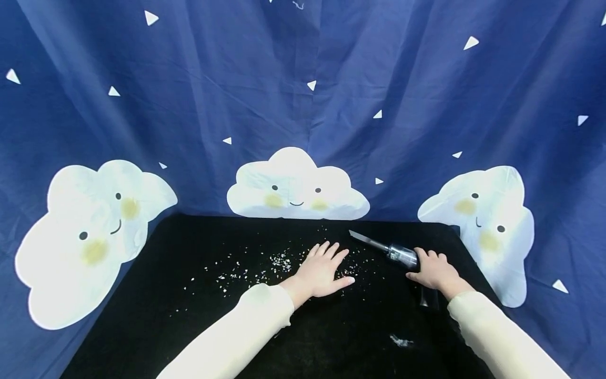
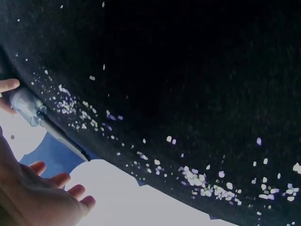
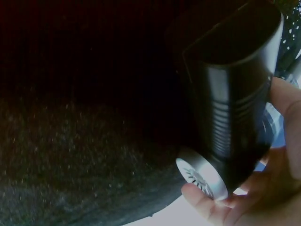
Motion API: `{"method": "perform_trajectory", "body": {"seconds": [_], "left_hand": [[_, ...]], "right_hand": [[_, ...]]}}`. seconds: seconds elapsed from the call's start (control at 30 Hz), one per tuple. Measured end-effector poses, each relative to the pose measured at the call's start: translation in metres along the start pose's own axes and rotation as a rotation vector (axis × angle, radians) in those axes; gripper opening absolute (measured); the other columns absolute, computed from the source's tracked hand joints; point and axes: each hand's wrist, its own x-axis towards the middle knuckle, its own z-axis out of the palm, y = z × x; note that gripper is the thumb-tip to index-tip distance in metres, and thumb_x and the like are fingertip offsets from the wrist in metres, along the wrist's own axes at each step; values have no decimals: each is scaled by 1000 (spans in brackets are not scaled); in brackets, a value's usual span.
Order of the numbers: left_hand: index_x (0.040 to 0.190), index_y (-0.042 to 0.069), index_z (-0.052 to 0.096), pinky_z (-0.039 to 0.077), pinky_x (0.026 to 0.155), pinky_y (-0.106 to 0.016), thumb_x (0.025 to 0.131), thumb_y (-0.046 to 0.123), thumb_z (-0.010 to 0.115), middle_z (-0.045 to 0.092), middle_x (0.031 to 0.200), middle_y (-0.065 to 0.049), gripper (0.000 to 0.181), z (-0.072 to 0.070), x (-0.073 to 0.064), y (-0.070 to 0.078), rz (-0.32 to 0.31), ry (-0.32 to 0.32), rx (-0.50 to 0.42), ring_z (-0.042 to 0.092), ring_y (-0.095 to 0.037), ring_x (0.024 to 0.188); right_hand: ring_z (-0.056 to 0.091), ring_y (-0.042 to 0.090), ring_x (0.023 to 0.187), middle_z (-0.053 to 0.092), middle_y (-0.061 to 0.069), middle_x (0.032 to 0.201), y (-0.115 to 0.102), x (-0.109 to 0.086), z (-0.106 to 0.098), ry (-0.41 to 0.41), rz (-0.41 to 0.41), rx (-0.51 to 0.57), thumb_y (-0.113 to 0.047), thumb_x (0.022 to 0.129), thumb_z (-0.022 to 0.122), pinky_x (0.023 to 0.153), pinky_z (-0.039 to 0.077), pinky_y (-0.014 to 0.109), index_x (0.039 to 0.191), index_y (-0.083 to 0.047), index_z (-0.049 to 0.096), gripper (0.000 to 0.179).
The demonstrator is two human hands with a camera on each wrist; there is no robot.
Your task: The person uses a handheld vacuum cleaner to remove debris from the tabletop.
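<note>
- The handheld vacuum (image 1: 402,256) is at the right side of the black counter (image 1: 331,342), toward the far edge; its narrow nozzle (image 1: 371,242) points away and to the left, the tip just right of the white scraps (image 1: 280,261); whether that tip touches the surface I cannot tell.
- The right hand (image 1: 434,271) grips the vacuum at the rear of its clear chamber (image 2: 28,106); in the right wrist view the fingers are curled round the body, one fingertip against the rim of the silver, slotted end cap (image 3: 202,175); the black, ribbed handle (image 3: 223,113) stands out beside the hand, its end hollow.
- The left hand (image 1: 321,271) holds nothing; its fingers are spread, thumb well out to the side, back of the hand up; it lies over the right part of the scraps, though contact with them cannot be told.
- The scraps are scattered across the middle of the counter, thickest just left of the left hand, thinning toward the left.
- A crumpled, clear bit (image 1: 401,341) lies nearer the person, right of centre.
- Both arms wear pale sleeves (image 1: 232,331); behind hangs a blue cloth (image 1: 265,79) with white triangles and smiling clouds (image 1: 293,181).
</note>
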Motion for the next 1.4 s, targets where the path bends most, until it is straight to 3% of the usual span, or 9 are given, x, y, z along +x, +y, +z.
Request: {"method": "perform_trajectory", "body": {"seconds": [0.3, 0.53, 0.93, 1.13, 1.4], "left_hand": [[157, 19, 34, 21, 118, -50, 99, 70, 32, 34, 160, -8, 77, 16, 9, 0, 9, 58, -17, 29, -32, 147], [154, 17, 38, 23, 117, -49, 100, 62, 41, 37, 158, -9, 70, 15, 12, 8, 6, 71, -1, 31, -32, 146], [154, 17, 38, 21, 119, -46, 101, 54, 48, 35, 159, -8, 65, 22, 16, 16, 8, 82, 23, 30, -30, 147], [153, 17, 39, 21, 119, -45, 100, 50, 52, 34, 159, -7, 63, 21, 17, 18, 14, 86, 79, 29, -28, 147], [153, 17, 39, 23, 118, -43, 100, 49, 54, 34, 159, -7, 64, 16, 15, 20, 61, 107, 225, 31, -26, 146]], "right_hand": [[47, 45, 92, 53, 30, 106, 2, 9, 4, 30, 24, 57, -31, 84, 78, 69, 46, 57, 131, 4, 46, 67], [47, 43, 90, 53, 29, 104, 2, 6, 0, 12, -6, 51, -30, 85, 78, 74, 44, 55, 133, 5, 47, 68], [47, 42, 93, 54, 27, 109, -7, -3, -8, 20, -50, 20, -33, 85, 79, 71, 47, 56, 135, 2, 48, 68], [49, 40, 92, 56, 24, 108, -24, -10, -10, 49, -99, -5, -33, 84, 81, 69, 47, 55, 132, -2, 52, 64], [50, 38, 92, 57, 21, 108, -44, -13, -12, 72, -155, -17, -34, 84, 81, 71, 48, 55, 132, -3, 52, 65]]}}
